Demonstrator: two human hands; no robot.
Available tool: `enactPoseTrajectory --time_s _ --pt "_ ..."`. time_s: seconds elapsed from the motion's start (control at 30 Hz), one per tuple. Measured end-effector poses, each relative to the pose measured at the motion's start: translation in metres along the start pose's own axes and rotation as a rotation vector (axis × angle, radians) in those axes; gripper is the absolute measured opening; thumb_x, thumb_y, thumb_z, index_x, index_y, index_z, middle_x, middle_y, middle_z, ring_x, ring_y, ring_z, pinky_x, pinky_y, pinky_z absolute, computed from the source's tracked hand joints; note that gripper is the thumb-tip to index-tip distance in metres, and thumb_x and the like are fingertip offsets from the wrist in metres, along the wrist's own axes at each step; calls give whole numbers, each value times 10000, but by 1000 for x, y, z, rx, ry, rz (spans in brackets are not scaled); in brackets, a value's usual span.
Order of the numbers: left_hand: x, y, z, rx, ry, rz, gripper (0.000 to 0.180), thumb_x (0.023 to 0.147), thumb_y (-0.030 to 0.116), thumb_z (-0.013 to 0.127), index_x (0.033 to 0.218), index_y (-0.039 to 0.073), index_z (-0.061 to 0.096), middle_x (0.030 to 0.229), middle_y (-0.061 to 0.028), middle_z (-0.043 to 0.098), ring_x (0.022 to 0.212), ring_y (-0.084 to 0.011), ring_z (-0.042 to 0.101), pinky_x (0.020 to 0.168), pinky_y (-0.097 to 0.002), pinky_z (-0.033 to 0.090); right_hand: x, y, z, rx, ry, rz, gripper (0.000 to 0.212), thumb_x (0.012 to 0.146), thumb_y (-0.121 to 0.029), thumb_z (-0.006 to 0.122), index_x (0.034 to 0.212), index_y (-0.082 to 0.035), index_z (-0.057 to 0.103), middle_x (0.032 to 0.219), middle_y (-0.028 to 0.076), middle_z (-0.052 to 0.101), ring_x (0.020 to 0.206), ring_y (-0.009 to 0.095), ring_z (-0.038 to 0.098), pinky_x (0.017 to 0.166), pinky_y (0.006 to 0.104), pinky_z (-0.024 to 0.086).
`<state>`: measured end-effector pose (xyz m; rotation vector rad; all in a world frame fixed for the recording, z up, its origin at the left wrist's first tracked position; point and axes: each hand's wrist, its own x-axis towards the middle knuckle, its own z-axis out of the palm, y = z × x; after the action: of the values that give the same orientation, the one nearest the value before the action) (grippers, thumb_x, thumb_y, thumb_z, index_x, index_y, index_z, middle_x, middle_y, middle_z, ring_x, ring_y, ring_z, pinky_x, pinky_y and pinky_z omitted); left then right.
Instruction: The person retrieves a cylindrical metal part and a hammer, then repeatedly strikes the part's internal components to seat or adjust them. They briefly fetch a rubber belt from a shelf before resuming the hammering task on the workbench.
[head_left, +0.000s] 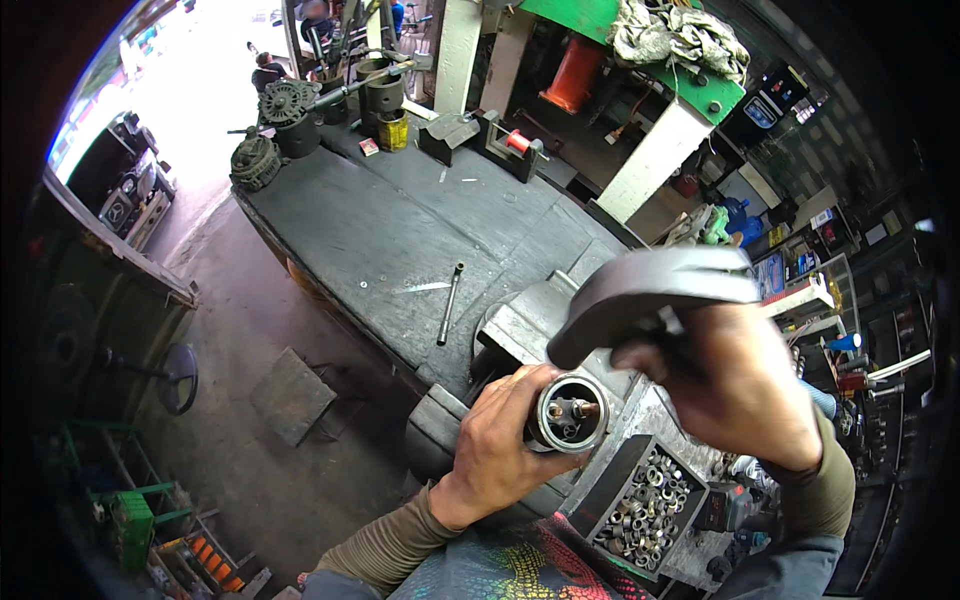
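Note:
My left hand (503,440) is wrapped round a cylindrical metal housing (541,432), its open end facing up. Inside the housing are dark parts and two copper-coloured pieces (586,409). The housing is over the grey bench vise (530,325); whether it touches the jaws is hidden. In my right hand (745,385) is a hammer (640,285), raised just right of and above the housing. The hammer's curved grey head is smeared by motion, and its far end looks split like a claw. My fingers cover most of its handle.
A socket wrench (451,305) lies on the dark metal workbench (400,220). Near my lap is a tray (598,483) of small metal rings and nuts. At the bench's far end stand an alternator (290,101), a yellow can (394,130) and a wire spool (518,141).

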<state>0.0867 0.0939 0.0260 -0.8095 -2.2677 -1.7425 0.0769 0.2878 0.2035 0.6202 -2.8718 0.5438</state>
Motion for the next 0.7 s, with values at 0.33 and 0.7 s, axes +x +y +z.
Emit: enactPoseTrajectory --time_s 0.33,0.7 --pt "-1 -7 2 -15 40 19 776 678 238 984 1314 -17 620 1207 -194 708 1078 -361 706 930 -440 567 15 -18 4 -31 -365 49 300 886 -142 728 1160 -32 672 1022 191 707 935 422 698 786 491 577" --pt "17 10 -20 -254 54 204 850 708 256 998 1360 -79 570 1272 -229 697 1203 -324 696 1080 -473 535 -43 5 -25 691 403 538 468 1003 -264 762 1300 55 592 885 63 687 645 73 594 544 234 464"
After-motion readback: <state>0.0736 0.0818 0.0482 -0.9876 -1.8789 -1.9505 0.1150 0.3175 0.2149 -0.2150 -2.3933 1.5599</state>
